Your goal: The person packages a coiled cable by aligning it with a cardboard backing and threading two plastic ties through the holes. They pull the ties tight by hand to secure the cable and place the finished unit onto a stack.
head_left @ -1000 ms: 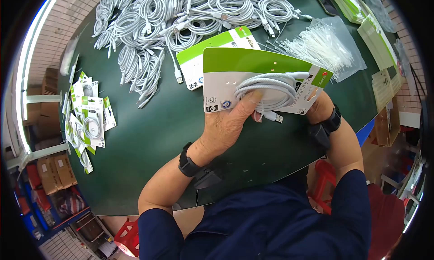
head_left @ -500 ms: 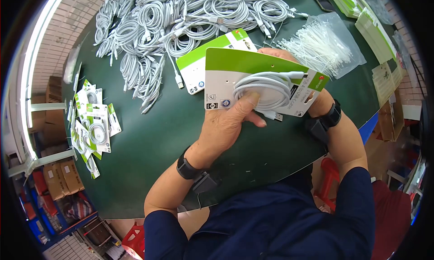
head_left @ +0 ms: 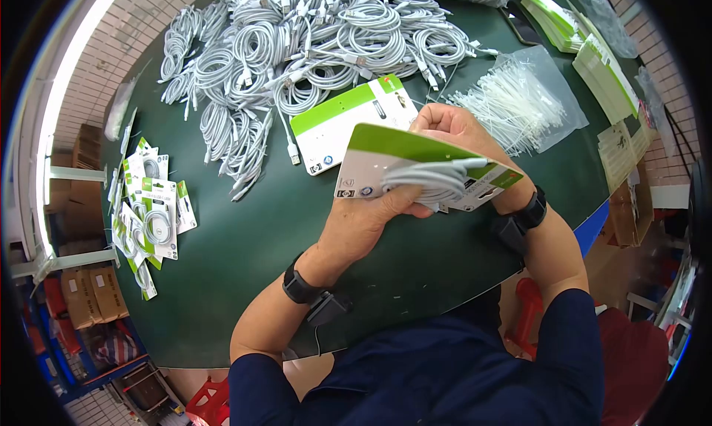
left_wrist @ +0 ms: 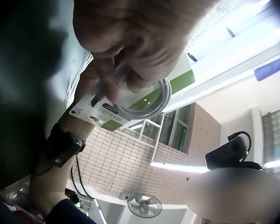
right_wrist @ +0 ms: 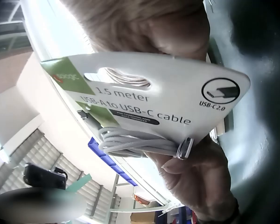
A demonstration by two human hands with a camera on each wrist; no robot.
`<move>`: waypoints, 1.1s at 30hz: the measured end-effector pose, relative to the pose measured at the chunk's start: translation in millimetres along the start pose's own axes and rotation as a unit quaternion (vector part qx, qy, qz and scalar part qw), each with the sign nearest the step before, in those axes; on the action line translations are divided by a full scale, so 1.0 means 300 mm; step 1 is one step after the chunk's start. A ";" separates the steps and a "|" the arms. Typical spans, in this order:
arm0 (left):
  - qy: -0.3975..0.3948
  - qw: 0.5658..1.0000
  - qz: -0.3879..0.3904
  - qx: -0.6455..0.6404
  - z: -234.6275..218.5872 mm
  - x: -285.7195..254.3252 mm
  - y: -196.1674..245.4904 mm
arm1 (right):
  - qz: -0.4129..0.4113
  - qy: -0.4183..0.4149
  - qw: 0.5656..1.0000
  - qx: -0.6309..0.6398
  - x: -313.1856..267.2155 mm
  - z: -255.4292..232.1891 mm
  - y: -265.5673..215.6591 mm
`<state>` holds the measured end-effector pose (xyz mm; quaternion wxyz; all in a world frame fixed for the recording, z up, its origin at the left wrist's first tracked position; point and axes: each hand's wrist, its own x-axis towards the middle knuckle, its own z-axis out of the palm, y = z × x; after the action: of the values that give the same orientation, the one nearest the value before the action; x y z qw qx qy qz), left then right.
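A coiled grey cable lies against a green and white card, which tilts above the table. The left hand grips the card's lower left part, its thumb across the coil. Behind the card's upper edge is the right hand, its fingers bent and partly hidden; whether it holds anything there is unclear. In the right wrist view the card shows a slot and printed text, with the coil below. Another card lies flat on the table behind.
Many coiled grey cables cover the table's far side. White cable ties spill from a clear bag at the right, near stacked cards and a phone. Carded cables are heaped at the left edge.
The held card has moved down in the head view and tilted so its face is seen more edge-on. The right hand's fingers, hidden at first, now show above the card.
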<state>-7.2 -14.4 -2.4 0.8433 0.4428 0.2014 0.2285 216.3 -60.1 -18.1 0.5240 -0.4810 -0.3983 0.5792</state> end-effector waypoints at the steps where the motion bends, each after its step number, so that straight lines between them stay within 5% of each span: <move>1: -0.032 0.996 0.039 0.076 -0.028 0.006 -0.016 | 0.003 0.005 1.000 0.014 -0.005 0.008 -0.006; 3: -0.096 0.961 0.124 0.227 -0.094 0.037 -0.044 | -0.011 -0.022 0.993 0.117 -0.017 0.022 -0.028; 4: -0.049 0.987 0.108 0.106 -0.058 0.023 -0.048 | -0.019 -0.037 0.989 0.139 -0.020 0.020 -0.031; 9: -0.033 0.988 0.138 0.060 -0.064 0.041 -0.077 | -0.051 -0.117 0.991 0.049 -0.100 0.043 -0.129; 15: 0.076 0.989 0.126 -0.030 -0.075 0.051 -0.124 | -0.053 -0.052 0.994 -0.077 -0.082 0.020 -0.119; 19: 0.186 0.976 0.069 -0.093 0.003 0.021 -0.034 | -0.109 -0.012 0.993 -0.033 -0.077 0.000 -0.158; 23: 0.156 0.979 0.059 -0.114 -0.038 0.030 -0.027 | -0.183 -0.022 0.982 -0.039 -0.074 0.017 -0.102; 24: 0.161 0.977 0.054 -0.126 -0.029 0.030 -0.027 | -0.231 0.018 0.957 -0.173 -0.076 0.035 -0.111; 29: 0.172 0.980 0.018 -0.099 -0.016 -0.020 -0.001 | -0.224 0.082 0.929 -0.283 -0.081 0.060 -0.127; 32: 0.245 0.944 0.199 0.095 -0.046 -0.059 0.009 | -0.206 0.089 0.931 -0.289 -0.088 0.038 -0.134; 33: 0.254 0.891 0.284 0.248 -0.071 -0.077 0.030 | -0.200 0.081 0.932 -0.293 -0.088 0.035 -0.134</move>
<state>-39.3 -9.0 -2.8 0.5251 0.6028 0.3244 0.5056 214.7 -80.4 26.7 0.4952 -0.5686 -0.5946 0.2793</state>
